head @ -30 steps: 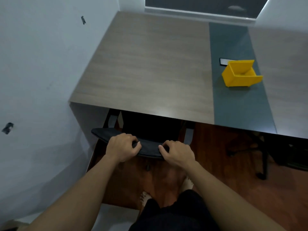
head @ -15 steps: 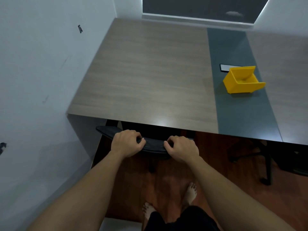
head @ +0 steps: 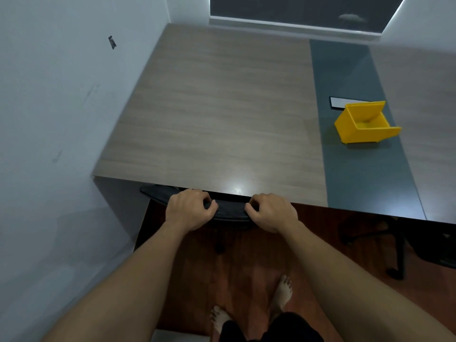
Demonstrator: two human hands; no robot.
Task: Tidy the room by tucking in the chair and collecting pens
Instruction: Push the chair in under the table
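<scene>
Hands, 2: left hand (head: 190,209) & right hand (head: 271,212) both gripping 1 chair back (head: 229,211); 1 yellow bin (head: 365,125) on desk (head: 217,114).

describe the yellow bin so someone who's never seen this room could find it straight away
Start at the long desk and find the dark grey strip running across its top on the right. The yellow bin sits on that strip, open side up. It is the only bright thing there; the flat phone-like slab just behind it is black.

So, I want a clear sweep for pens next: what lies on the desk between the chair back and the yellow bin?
In the head view, only bare desk lies between the chair back and the yellow bin: wood-grain surface, then the dark strip. No pens show.
</scene>
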